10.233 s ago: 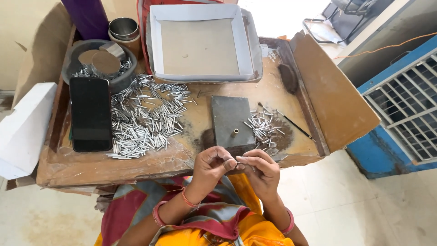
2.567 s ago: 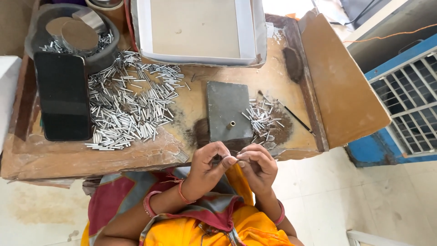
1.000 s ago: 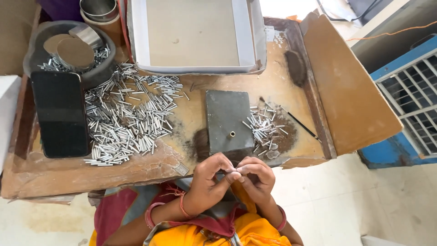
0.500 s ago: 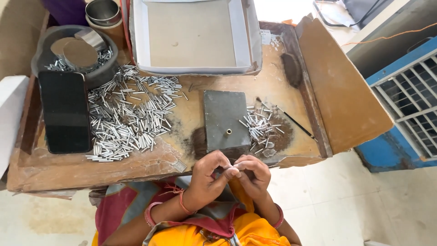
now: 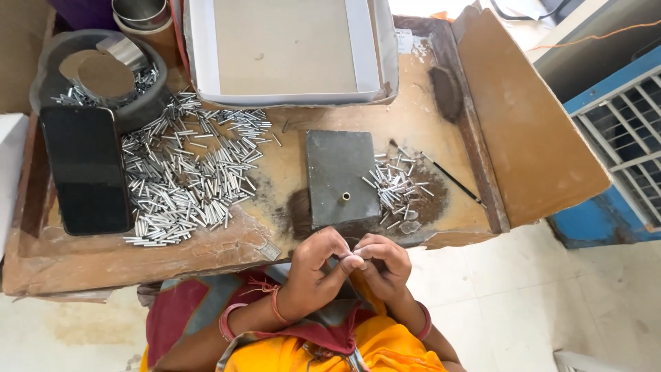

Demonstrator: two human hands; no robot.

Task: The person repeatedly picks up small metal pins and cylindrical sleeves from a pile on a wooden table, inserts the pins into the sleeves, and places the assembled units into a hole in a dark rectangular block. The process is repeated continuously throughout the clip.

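My left hand (image 5: 318, 265) and my right hand (image 5: 381, 263) meet fingertip to fingertip just below the front edge of a worn wooden work tray (image 5: 172, 251). Between the fingertips they pinch a small silvery metal tube (image 5: 350, 257), mostly hidden by the fingers. Right above the hands lies a dark grey metal block (image 5: 341, 179) with a small brass-ringed hole in it. A small heap of short metal tubes (image 5: 398, 187) lies to the block's right. A large heap of the same tubes (image 5: 189, 180) spreads out on the left.
A black phone (image 5: 85, 169) lies at the tray's left. A round grey dish (image 5: 100, 76) with tubes and a cardboard disc sits at the back left, metal cans (image 5: 141, 17) behind it. A white-rimmed shallow box (image 5: 286, 52) stands at the back. A thin black stick (image 5: 451, 178) lies right.
The hands stay joined near the tray's front edge, fingers working the small tube. The camera view shifted slightly; nothing on the tray moved.
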